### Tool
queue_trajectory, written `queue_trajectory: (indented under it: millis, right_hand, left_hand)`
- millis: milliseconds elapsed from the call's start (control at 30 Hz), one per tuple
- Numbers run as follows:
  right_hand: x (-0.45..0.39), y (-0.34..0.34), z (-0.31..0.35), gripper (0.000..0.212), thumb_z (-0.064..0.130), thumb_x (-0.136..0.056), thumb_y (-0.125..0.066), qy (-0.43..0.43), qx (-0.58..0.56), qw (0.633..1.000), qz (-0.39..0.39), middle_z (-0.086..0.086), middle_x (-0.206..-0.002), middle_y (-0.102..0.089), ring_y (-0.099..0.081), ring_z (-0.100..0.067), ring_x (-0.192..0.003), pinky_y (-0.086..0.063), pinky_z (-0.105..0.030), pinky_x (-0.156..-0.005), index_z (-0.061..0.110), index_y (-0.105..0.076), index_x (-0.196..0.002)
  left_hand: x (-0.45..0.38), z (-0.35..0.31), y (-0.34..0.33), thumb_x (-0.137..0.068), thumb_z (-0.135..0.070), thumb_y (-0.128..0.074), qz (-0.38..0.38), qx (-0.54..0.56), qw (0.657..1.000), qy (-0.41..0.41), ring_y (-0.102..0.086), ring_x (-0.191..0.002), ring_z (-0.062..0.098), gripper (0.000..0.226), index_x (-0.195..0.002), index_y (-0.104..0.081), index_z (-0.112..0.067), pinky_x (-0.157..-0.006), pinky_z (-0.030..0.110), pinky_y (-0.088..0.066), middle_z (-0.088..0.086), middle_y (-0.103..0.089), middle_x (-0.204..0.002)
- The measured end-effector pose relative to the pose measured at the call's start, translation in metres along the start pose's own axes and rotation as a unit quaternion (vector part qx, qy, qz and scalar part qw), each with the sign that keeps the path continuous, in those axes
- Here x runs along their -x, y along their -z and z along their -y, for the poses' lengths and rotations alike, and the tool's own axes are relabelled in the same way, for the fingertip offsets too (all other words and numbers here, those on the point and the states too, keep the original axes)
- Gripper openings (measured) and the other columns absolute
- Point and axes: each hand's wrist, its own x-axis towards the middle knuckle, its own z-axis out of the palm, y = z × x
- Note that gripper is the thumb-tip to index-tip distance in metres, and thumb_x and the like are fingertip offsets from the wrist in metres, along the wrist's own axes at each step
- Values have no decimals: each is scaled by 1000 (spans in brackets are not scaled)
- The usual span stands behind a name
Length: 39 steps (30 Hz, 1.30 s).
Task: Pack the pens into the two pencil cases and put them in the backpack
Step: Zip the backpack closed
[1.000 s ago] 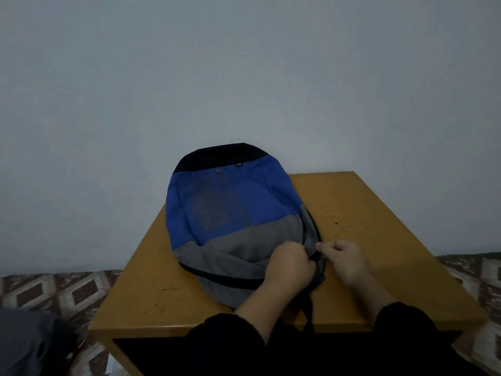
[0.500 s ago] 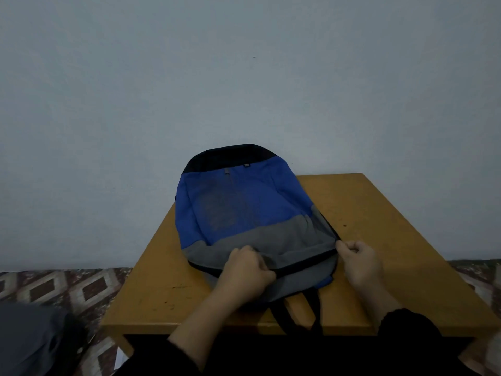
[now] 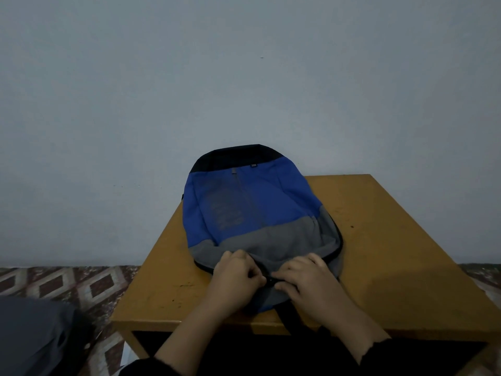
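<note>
A blue, grey and black backpack [image 3: 252,210] lies flat on the wooden table [image 3: 385,267], its grey end toward me. My left hand [image 3: 237,276] pinches the grey fabric at the near edge. My right hand [image 3: 306,278] sits right beside it, fingers closed on the zipper line at the same edge. The two hands almost touch over a small dark zipper pull. No pens or pencil cases are visible.
A black strap [image 3: 290,317] hangs over the table's front edge. The table stands against a plain wall. A patterned tile floor [image 3: 67,283] lies to the left, with a dark grey shape [image 3: 32,335] at the lower left.
My right hand has moved left along the backpack's near edge from its right corner to meet my left hand. The left hand shifted right.
</note>
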Motion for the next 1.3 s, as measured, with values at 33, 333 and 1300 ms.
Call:
queue_trajectory:
  millis: [33, 333, 1300]
  right_hand:
    - [-1, -3, -3, 43, 50, -85, -33, -2, -5, 1000, 2, 20, -93, -65, -55, 1, -93, -26, -19, -92, 34, -70, -99]
    - [5, 8, -35, 28, 40, -81, -45, 31, 42, 996, -73, 21, -69, -64, -51, 3, -72, -30, -14, -77, 33, -71, -74]
    - [-10, -7, -7, 9, 39, -76, -64, 19, 149, 983, -101, 16, -69, -60, -56, -9, -75, -31, -27, -82, 33, -69, -70]
  left_hand:
    - [2, 0, 1, -87, -36, -64, -4, -11, 1000, 2, -40, -96, 10, 16, -77, -67, -25, -86, 24, -36, -15, -43, -89]
    - [8, 5, 3, -90, -39, -60, -42, -35, 998, 26, -35, -95, 9, 17, -82, -65, -26, -87, 23, -35, -15, -39, -93]
    - [-7, 46, 3, -92, -42, -56, -117, -66, 987, 84, -33, -93, 9, 16, -92, -67, -31, -80, 26, -28, -14, -42, -96]
